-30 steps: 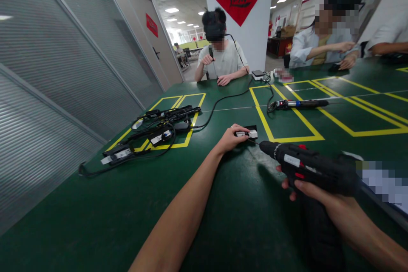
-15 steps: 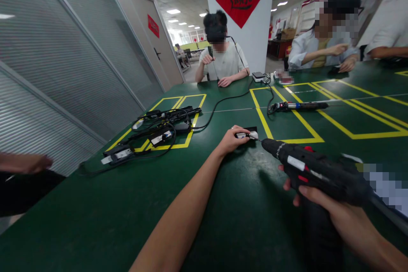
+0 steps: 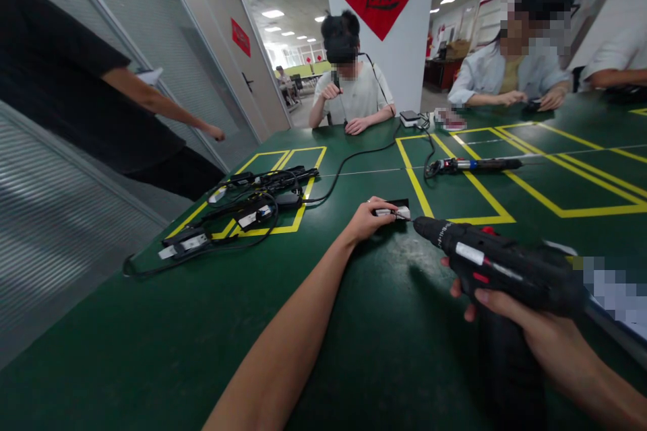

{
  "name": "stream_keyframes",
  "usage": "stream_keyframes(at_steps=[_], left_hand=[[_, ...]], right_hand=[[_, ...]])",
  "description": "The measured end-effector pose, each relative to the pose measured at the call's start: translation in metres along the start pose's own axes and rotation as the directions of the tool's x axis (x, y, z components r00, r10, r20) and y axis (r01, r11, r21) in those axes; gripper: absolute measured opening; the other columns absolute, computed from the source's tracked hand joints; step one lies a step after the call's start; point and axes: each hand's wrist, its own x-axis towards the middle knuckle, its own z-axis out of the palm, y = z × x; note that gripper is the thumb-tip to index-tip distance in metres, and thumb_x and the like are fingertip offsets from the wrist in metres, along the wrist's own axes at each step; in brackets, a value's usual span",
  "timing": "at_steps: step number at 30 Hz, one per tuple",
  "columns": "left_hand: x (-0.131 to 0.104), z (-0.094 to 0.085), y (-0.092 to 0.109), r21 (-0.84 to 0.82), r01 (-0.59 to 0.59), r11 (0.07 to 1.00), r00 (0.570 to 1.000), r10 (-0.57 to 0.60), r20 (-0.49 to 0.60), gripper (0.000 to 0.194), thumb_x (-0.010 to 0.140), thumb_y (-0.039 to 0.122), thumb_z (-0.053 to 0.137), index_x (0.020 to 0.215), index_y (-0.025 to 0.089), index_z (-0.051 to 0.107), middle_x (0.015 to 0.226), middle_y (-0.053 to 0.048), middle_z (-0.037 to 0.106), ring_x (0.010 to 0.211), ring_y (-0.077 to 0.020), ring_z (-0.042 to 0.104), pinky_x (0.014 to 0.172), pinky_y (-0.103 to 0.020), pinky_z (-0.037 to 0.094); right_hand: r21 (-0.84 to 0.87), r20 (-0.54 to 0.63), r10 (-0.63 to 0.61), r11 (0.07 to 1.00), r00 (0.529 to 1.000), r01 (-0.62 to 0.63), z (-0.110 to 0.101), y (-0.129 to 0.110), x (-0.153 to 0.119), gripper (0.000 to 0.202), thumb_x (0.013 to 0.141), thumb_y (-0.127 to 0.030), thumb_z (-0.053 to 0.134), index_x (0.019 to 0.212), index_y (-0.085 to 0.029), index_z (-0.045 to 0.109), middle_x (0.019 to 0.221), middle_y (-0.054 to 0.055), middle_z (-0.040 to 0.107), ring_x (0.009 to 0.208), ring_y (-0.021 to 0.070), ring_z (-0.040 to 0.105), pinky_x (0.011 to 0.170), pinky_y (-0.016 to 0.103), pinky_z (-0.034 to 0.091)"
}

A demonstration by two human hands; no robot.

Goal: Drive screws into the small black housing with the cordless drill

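My right hand (image 3: 498, 310) is wrapped round the grip of a black cordless drill (image 3: 495, 262) with red buttons. The drill lies level and its chuck points left. A thin bit runs from the chuck to the side of a small black and white device (image 3: 403, 211) on the green table. With my left hand (image 3: 371, 219), fingers closed over the device, I press it against the tabletop. Fingers cover most of the device, so its exact kind does not show. Whether the bit sits in a screw is too small to tell.
Several black adapter-like units with cables (image 3: 257, 212) lie at the left within yellow tape lines. A cable runs to a white box (image 3: 410, 119) at the back. A pen-shaped electric screwdriver (image 3: 478, 166) lies right of centre. People sit opposite; a person in black (image 3: 101, 81) stands at left.
The person in black has come further into view at the left, moving right. Across the table, a seated person's hands have lowered. My hands and the drill have hardly moved.
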Motion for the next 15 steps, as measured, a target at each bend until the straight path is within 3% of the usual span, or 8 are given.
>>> stream_keyframes(at_steps=[15], left_hand=[[0.0007, 0.0021, -0.0042, -0.016, -0.006, 1.000, 1.000, 0.006, -0.011, 0.028, 0.073, 0.032, 0.065, 0.098, 0.019, 0.070, 0.101, -0.006, 0.058, 0.096, -0.0163, 0.054, 0.087, -0.029, 0.041]], right_hand=[[0.022, 0.039, 0.006, 1.000, 0.999, -0.007, -0.0010, 0.0055, 0.0034, 0.029, 0.083, -0.035, 0.059, 0.111, -0.027, 0.060, 0.091, 0.001, 0.067, 0.072, 0.0202, 0.064, 0.075, 0.037, 0.048]])
